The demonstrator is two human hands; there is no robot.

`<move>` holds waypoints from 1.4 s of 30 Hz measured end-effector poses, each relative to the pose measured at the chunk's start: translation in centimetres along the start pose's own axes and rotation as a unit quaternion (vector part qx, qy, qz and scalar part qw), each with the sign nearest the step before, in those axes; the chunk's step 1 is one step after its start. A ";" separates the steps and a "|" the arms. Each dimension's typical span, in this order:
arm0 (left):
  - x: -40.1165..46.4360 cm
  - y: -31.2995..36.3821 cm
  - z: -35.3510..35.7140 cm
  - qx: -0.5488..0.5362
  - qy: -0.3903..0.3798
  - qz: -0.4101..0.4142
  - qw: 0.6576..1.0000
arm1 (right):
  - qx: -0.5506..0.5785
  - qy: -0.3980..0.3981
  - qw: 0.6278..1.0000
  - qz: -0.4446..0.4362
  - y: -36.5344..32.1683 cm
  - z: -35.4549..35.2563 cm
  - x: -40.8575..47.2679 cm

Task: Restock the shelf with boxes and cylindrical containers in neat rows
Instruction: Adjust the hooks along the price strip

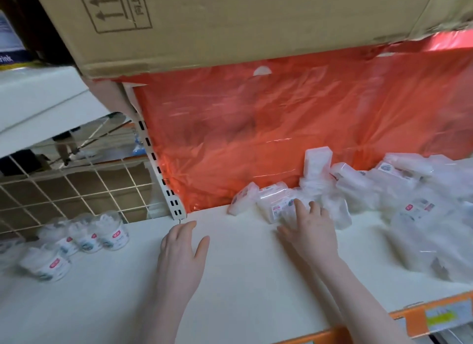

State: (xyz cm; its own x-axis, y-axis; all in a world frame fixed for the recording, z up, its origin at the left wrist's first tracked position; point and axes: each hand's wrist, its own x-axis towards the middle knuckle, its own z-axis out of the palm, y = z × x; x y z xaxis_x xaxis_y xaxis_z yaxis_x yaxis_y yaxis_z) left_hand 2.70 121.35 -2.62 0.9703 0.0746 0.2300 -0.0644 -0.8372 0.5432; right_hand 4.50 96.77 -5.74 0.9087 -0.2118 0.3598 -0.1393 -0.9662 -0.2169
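On the white shelf [230,279], a jumble of clear plastic boxes [399,190] with white contents lies at the back right, some tipped over. My right hand [309,231] reaches with straight fingers onto one clear box [275,206] at the pile's left end. My left hand [184,246] rests flat and open on the bare shelf, holding nothing. Several clear cylindrical containers [87,235] with red-and-white labels stand at the left; one [47,265] lies tilted in front of them.
A large cardboard carton [230,23] hangs close above the shelf. Red plastic sheeting [281,128] covers the back. A slotted white upright [158,169] and a wire grid panel [76,190] stand at the left. Orange price rail [409,315] edges the shelf front.
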 end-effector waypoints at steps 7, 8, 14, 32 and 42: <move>-0.3 1.3 1.1 0.000 0.001 -0.017 1.000 | 0.044 -0.028 0.999 0.010 1.1 -0.3 0.5; -0.4 1.5 1.2 -0.001 0.001 -0.018 1.000 | 0.061 -0.044 0.997 0.008 1.4 -0.6 0.4; -0.1 2.3 2.4 -0.020 0.004 -0.015 1.000 | 0.182 0.002 0.983 0.010 4.1 -2.4 -1.6; -0.2 5.1 5.9 -0.046 -0.007 0.028 0.999 | 0.363 -0.021 0.921 0.139 8.6 -2.6 -4.3; 0.0 6.4 8.1 -0.027 -0.002 0.122 0.992 | 0.353 -0.009 0.926 0.136 8.9 -2.7 -4.7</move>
State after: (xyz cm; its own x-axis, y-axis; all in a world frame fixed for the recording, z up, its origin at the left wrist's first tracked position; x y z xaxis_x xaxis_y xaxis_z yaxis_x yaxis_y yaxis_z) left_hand 4.19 111.62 -5.72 0.9250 -0.1299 0.3571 -0.3106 -0.7997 0.5138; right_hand -2.04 88.77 -6.88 0.8849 -0.4245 0.1915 -0.0776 -0.5399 -0.8381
